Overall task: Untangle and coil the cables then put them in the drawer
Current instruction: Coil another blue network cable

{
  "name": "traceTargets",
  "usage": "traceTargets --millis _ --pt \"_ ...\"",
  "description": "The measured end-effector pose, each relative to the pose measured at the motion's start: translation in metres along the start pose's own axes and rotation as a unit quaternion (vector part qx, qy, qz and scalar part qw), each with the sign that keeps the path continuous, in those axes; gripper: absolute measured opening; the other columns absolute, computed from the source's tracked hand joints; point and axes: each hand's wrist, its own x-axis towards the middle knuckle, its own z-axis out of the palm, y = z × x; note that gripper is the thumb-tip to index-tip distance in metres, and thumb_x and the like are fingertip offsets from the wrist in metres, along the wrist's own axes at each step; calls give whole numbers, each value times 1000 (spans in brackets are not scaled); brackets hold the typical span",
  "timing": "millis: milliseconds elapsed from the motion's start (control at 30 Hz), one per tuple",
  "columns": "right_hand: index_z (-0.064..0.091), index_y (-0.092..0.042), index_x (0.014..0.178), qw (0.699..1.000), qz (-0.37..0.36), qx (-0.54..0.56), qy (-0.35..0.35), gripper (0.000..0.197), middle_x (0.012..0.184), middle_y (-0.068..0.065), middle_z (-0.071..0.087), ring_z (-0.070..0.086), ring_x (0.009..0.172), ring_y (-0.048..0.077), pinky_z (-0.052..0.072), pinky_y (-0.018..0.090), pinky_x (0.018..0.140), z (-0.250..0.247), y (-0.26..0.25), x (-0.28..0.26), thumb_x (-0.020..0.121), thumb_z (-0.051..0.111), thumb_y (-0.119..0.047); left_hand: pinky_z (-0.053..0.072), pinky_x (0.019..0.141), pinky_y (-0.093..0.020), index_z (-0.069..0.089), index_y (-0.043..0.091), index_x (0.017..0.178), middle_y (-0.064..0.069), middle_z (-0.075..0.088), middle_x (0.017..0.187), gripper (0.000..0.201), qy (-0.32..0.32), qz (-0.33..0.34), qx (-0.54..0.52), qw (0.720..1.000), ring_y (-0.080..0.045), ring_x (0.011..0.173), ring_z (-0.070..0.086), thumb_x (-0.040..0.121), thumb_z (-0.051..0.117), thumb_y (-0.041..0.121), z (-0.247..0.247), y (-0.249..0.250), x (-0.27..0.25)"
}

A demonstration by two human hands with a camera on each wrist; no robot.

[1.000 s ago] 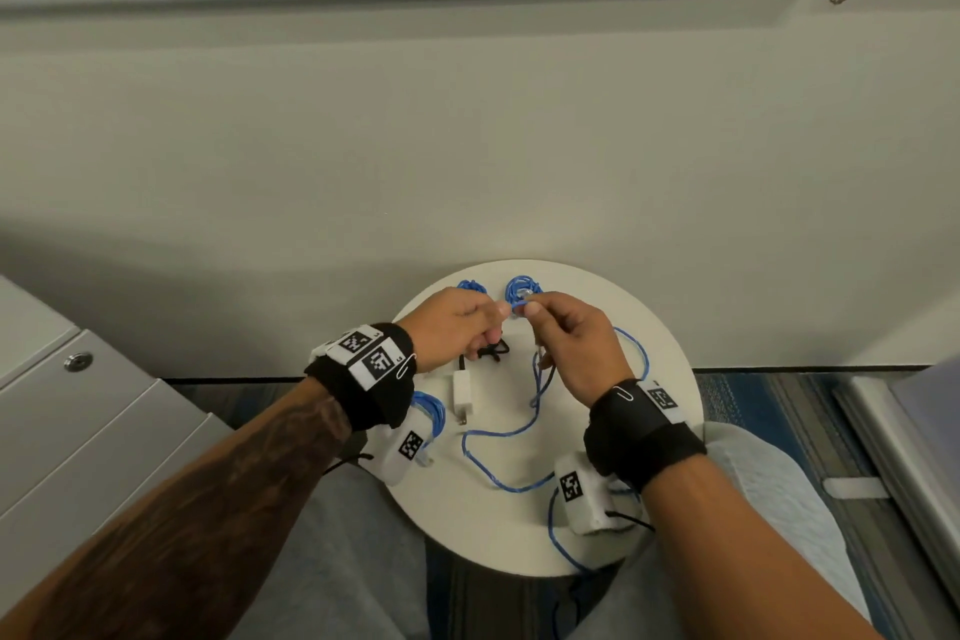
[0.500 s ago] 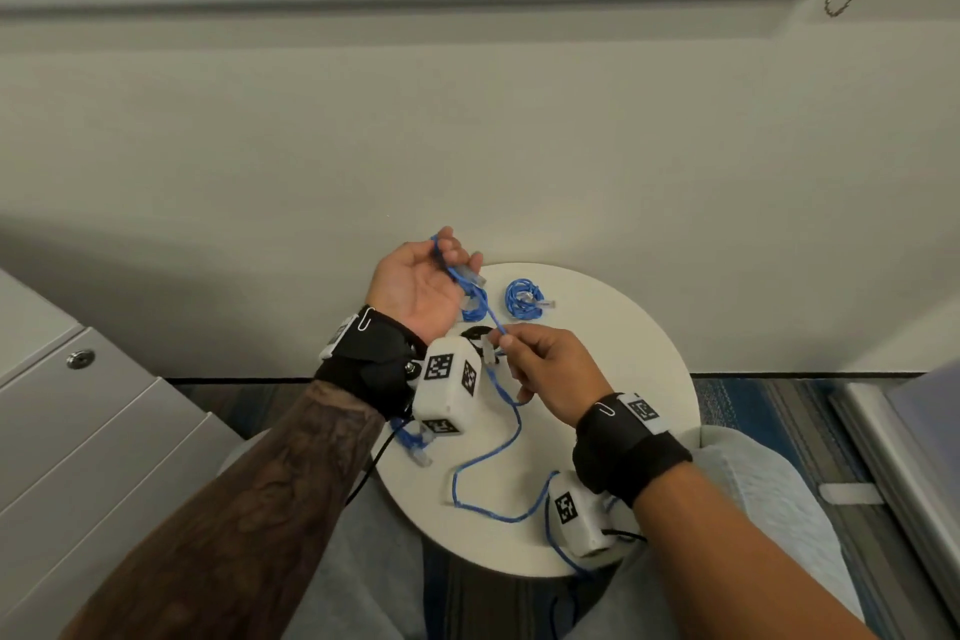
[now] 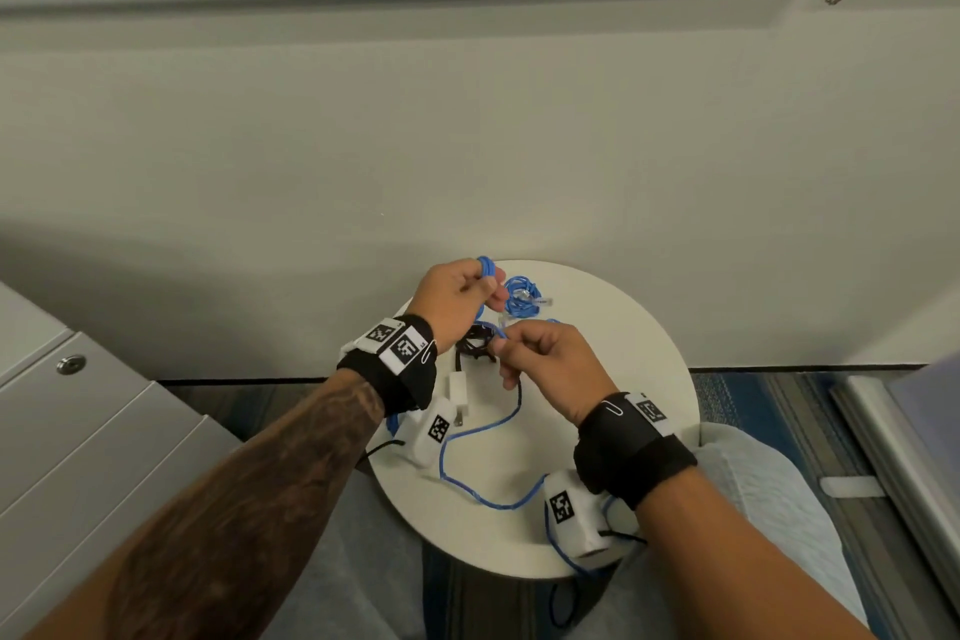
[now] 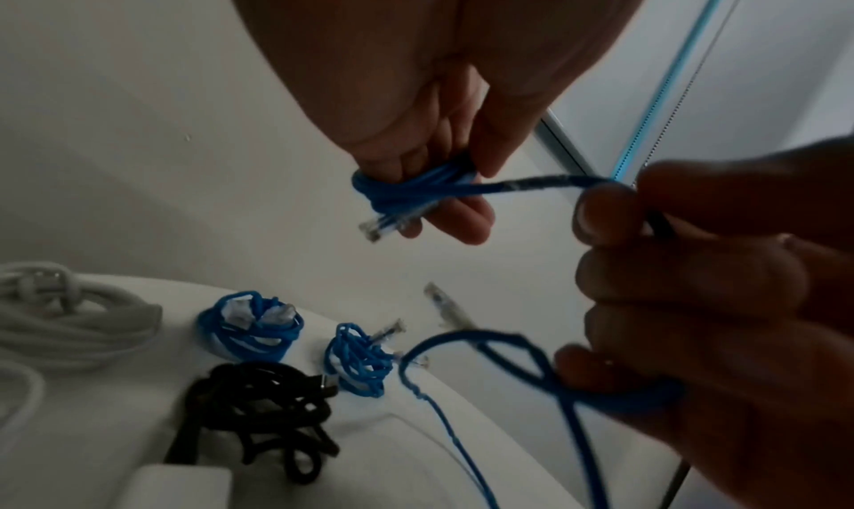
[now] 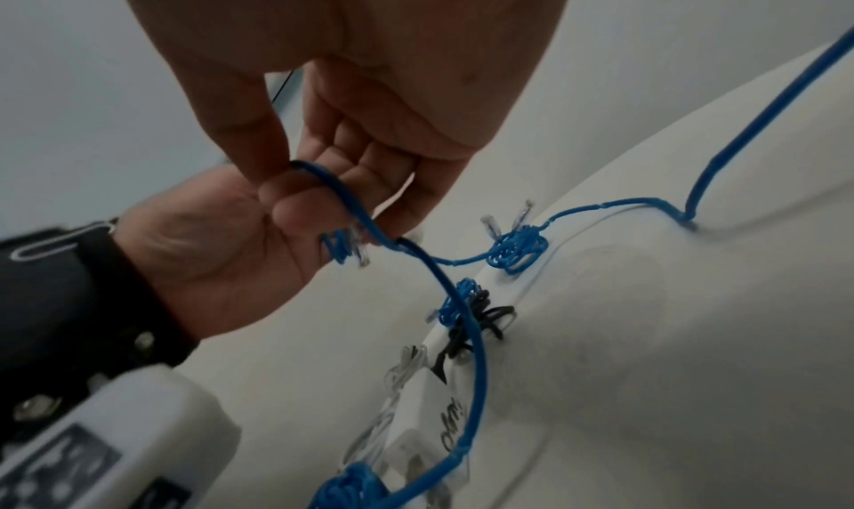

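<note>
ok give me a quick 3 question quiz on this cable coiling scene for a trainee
1. True or false: the blue cable is being wound around the left hand fingers.
2. Which hand feeds the loose length? A) right hand B) neither
3. Fill in: the coiled black cable lies on the round white ____.

Key: 1 true; 2 A; 3 table.
</note>
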Motion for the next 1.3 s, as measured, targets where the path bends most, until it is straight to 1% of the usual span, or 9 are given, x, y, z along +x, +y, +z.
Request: traceTargets --millis 167,267,367,500,667,833,967,1133,1300 --pt "74 -2 84 996 -41 32 78 14 59 1 63 52 54 17 49 25 60 -7 -1 1 93 65 -7 53 76 -26 67 -2 98 -1 68 83 19 -94 -24 38 995 -10 73 64 95 48 2 -3 3 -8" --pt "76 -7 84 993 -52 24 103 10 59 -8 64 55 57 10 48 22 64 -11 3 3 91 68 -5 55 79 -41 62 -2 94 -13 68 82 17 -176 -28 83 981 -21 73 66 89 56 14 -6 2 -17" --pt "78 -10 91 992 -80 0 102 8 81 -2 75 69 77 12 54 20 77 -12 5 4 89 71 -8 52 75 -37 61 4 99 -7 64 80 17 -216 -8 138 966 -16 72 61 96 56 20 -9 5 -24" --pt "76 -14 102 991 -85 -8 101 12 92 3 76 70 87 14 55 26 83 -13 9 5 91 72 -16 45 66 -25 54 15 82 2 54 72 21 -214 9 190 958 -10 65 50 100 51 26 -14 10 -28" --pt "72 -22 109 993 -58 -100 26 21 103 -6 75 69 100 14 54 41 95 -11 23 11 91 68 -11 50 66 -32 59 -5 89 3 55 65 31 -191 -50 102 975 -12 57 48 100 51 23 -24 2 -28" --pt "63 -26 128 955 43 -292 -37 36 131 -7 62 57 120 14 43 29 103 -10 32 10 92 67 -26 45 52 -25 53 6 69 4 33 47 34 -126 -116 -17 985 -9 38 31 100 49 19 -30 15 -29" --pt "66 -22 119 970 20 -238 49 24 118 -8 67 61 105 13 47 36 101 -7 22 9 99 55 -18 28 42 -19 46 9 59 0 30 48 41 -89 -110 -64 988 -11 39 26 99 48 15 -38 23 -26" --pt "72 -14 103 990 97 103 19 44 99 4 76 71 93 18 54 32 82 -7 -10 0 102 45 -48 47 59 -31 50 11 65 -1 36 51 37 -107 -105 -17 989 -12 41 34 100 49 22 -27 17 -32" --pt "66 -9 102 982 64 175 27 14 72 5 57 54 54 15 54 33 65 -8 -6 -2 102 52 -10 42 61 -35 44 14 64 -2 40 53 40 -153 -165 -158 961 -16 44 36 102 44 28 -6 9 -42"
